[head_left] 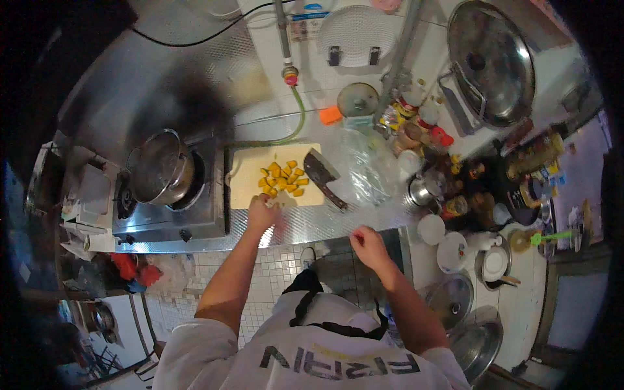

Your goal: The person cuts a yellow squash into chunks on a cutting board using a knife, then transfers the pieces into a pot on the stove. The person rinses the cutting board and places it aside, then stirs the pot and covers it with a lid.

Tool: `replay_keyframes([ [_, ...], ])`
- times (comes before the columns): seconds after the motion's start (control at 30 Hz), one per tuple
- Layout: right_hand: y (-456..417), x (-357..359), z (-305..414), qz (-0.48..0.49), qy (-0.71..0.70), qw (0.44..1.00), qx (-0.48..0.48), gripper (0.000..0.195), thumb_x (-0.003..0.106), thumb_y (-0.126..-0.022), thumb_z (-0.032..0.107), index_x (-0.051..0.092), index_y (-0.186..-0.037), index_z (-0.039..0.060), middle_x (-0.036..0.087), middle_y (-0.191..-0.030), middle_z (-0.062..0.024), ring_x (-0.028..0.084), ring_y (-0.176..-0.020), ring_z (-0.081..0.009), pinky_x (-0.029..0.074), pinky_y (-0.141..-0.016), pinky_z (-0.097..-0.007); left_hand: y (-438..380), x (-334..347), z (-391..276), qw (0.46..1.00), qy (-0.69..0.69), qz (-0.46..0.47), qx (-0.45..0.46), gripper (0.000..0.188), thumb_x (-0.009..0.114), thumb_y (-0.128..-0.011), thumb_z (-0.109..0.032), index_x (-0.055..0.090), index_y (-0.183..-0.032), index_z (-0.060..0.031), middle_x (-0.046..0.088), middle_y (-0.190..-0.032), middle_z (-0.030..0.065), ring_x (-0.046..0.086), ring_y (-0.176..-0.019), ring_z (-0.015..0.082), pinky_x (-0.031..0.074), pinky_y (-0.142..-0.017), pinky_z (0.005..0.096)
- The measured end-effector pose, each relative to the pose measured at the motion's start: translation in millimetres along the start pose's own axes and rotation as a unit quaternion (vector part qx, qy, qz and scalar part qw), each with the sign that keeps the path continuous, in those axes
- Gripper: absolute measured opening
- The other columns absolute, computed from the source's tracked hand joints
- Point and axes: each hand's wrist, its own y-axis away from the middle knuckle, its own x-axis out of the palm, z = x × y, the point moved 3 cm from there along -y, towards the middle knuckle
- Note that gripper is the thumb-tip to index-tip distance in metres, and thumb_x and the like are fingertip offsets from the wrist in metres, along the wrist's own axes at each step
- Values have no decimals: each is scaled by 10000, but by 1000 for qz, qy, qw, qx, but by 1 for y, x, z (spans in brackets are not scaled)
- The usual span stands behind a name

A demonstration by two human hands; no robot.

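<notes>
Several orange-yellow chunks with darker rind, perhaps pumpkin (282,179), lie on a cream cutting board (246,163). My left hand (263,212) is at the board's front edge, fingers bent down beside the nearest chunks; whether it pinches something is too blurred to tell. A cleaver (321,175) rests across the board's right edge, its handle pointing towards me. Over the counter's front edge, right of the board, my right hand (369,246) hangs with curled fingers, touching nothing visible. Its inner side is partly hidden. A clear plastic bag (365,165) lies right of the cleaver.
A steel pot (163,168) stands on the gas stove (170,222) at left. A green hose (300,114) runs behind the board. Jars, bottles and a small steel pot (425,189) crowd the right side, with bowls and pot lids (449,302) nearer me. A large round lid (492,63) leans behind.
</notes>
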Motion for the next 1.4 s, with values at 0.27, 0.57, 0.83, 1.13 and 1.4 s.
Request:
replay_keyframes([
  [0.27, -140, 99, 37, -52, 236, 969, 50, 291, 676, -777, 154, 575, -1017, 24, 549, -1047, -196, 555, -1003, -366, 464, -852, -457, -63, -26, 6, 956, -213, 200, 24, 1155, 861, -617, -321, 154, -1528, -260, 215, -1505, 192, 454, -1248, 384, 507, -941, 451],
  [0.57, -157, 130, 53, 15, 181, 983, -33, 505, 694, -747, 159, 492, -1164, -43, 476, -1117, -232, 521, -1056, -419, 474, -887, -466, -117, 5, 30, 964, -103, 239, 62, 1211, 866, -533, -204, 168, -1512, -350, 318, -1406, 180, 553, -1084, 426, 537, -866, 489],
  [0.83, -194, 179, 59, 2, 114, 993, 40, 728, 737, -699, 153, 364, -1288, -55, 459, -1127, -276, 507, -1072, -456, 477, -904, -472, -121, 27, 20, 961, -124, 247, 31, 937, 800, -633, -200, 324, -1437, -273, 307, -1381, 192, 615, -995, 402, 548, -857, 455],
  [1.13, -171, 91, 12, 49, 288, 956, 28, 492, 719, -730, 165, 511, -1139, -14, 526, -1106, -226, 541, -1020, -411, 448, -875, -481, -114, 30, 20, 961, -136, 230, -75, 839, 795, -704, -250, 336, -1403, -177, 274, -1383, 179, 630, -1018, 358, 557, -855, 422],
  [1.4, -176, 73, 10, -15, 79, 993, -88, 398, 579, -816, 108, 489, -1157, -77, 544, -1084, -296, 552, -996, -446, 455, -874, -472, -90, 1, -6, 937, -240, 230, -109, 1249, 896, -557, -393, 104, -1520, -326, 183, -1503, 209, 485, -1221, 400, 499, -947, 455],
])
